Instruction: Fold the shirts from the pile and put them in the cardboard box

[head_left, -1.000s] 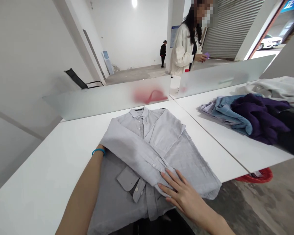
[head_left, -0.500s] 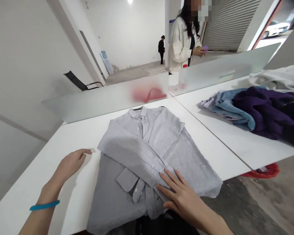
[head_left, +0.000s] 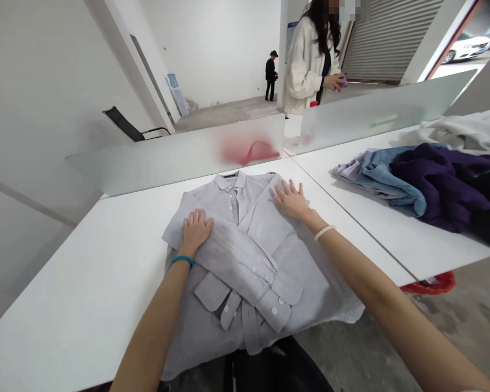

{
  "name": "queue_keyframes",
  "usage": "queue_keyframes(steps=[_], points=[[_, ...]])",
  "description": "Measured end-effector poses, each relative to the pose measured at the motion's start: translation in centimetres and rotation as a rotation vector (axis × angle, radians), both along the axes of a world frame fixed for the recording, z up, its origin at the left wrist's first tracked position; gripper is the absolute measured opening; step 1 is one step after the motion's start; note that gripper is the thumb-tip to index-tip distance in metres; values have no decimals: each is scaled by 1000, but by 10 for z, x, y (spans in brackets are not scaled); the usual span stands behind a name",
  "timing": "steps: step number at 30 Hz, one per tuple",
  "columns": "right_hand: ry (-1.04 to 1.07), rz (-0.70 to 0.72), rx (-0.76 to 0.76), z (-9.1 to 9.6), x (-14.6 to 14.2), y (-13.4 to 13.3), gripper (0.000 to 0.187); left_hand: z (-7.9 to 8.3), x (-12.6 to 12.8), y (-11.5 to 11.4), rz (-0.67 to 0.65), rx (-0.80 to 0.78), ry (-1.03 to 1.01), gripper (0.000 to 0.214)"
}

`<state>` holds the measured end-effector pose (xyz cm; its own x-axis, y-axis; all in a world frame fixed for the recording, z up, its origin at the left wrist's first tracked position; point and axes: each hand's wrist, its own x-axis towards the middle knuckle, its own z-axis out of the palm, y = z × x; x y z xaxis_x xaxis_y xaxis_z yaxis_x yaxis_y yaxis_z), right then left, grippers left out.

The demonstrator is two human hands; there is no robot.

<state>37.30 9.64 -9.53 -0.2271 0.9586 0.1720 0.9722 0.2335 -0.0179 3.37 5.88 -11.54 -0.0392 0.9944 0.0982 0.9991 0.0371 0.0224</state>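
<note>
A light grey button-up shirt [head_left: 228, 256] lies front up on the white table [head_left: 85, 272], its collar at the far side. Both sleeves are crossed over its front, and the lower hem hangs past the near table edge. My left hand [head_left: 196, 230] rests flat on the upper part of the sleeve at the left, fingers spread. Over the shoulder at the right, my right hand [head_left: 291, 199] lies with its fingers spread on the cloth. Neither hand grips anything.
Folded and loose clothes, including a purple garment [head_left: 441, 185], are piled at the right. A frosted divider [head_left: 179, 155] runs along the far table edge. Below the table at the right is a red-rimmed container [head_left: 436, 284]. A person [head_left: 306, 65] stands beyond the divider.
My left hand has moved from the bare table onto the left sleeve. My right hand has gone from the cuff up to the right shoulder, and the cuffs now show.
</note>
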Motion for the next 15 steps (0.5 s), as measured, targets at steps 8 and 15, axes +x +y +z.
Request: queue_keyframes(steps=[8,15], points=[[20,-125,-110,-39,19,24,64,-5,-6,10,6,2,-58,63],[5,-141,-140,-32,12,44,63,4,-2,23,31,32,-144,44]])
